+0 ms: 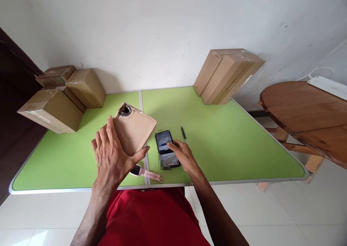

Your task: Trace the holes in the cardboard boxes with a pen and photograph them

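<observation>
My left hand [112,153] grips a small flat cardboard box [134,128] by its near side, thumb and fingers on opposite edges. Near the box's far corner is a round hole with a dark, scribbled rim. Over the smartphone [167,153], whose lit screen reads 12:08, my right hand [184,153] has its thumb on or just above the glass. The phone lies on the green table [230,144]; its other fingers are partly hidden. A pink smartwatch [151,175] lies at the near edge, partly behind my left hand. Beside my right hand rests a dark pen [184,133].
Several cardboard boxes [58,110] stand at the table's left end by the wall. Two tall cardboard boxes [227,76] lean together at the back right. To the right is a round wooden table [303,112] with a white power strip or similar object [329,86] on it.
</observation>
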`<state>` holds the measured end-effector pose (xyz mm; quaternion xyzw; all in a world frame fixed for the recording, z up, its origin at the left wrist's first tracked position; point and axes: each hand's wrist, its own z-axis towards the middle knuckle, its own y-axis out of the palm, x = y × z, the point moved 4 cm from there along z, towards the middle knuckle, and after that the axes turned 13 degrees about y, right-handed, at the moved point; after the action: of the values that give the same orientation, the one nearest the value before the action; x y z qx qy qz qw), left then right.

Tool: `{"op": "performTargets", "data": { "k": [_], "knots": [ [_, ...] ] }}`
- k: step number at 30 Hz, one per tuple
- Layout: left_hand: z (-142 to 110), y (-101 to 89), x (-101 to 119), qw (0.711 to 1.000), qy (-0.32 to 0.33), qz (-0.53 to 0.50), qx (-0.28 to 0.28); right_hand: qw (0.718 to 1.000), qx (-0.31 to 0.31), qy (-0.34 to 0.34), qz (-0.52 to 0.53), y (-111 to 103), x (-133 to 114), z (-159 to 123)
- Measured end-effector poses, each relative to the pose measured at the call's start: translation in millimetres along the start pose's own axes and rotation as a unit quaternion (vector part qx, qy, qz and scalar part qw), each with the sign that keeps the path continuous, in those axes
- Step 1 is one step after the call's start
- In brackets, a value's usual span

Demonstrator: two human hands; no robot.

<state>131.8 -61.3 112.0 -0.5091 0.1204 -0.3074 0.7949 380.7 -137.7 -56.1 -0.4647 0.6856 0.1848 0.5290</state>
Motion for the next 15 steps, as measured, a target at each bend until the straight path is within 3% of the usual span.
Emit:
{"op": "performTargets", "data": {
  "k": [5, 8, 13, 15],
  "knots": [
    [-2, 2.5, 1, 1.0, 0.005, -0.001, 0.026, 0.99, 0.067, -0.034, -0.124, -10, -6, -3],
    [-2, 4.8, 0, 0.999, 0.008, -0.006, 0.036, 0.977, 0.101, -0.093, -0.165, -1, -20, -19],
    [0, 5.5, -3, 0.998, 0.009, -0.035, 0.049, 0.912, 0.075, -0.345, -0.206, 70, -53, -55],
    [3, 3.9, -9, 0.996, 0.004, -0.072, 0.046, 0.9, 0.064, -0.393, -0.177, 96, -63, -54]
  ]
}}
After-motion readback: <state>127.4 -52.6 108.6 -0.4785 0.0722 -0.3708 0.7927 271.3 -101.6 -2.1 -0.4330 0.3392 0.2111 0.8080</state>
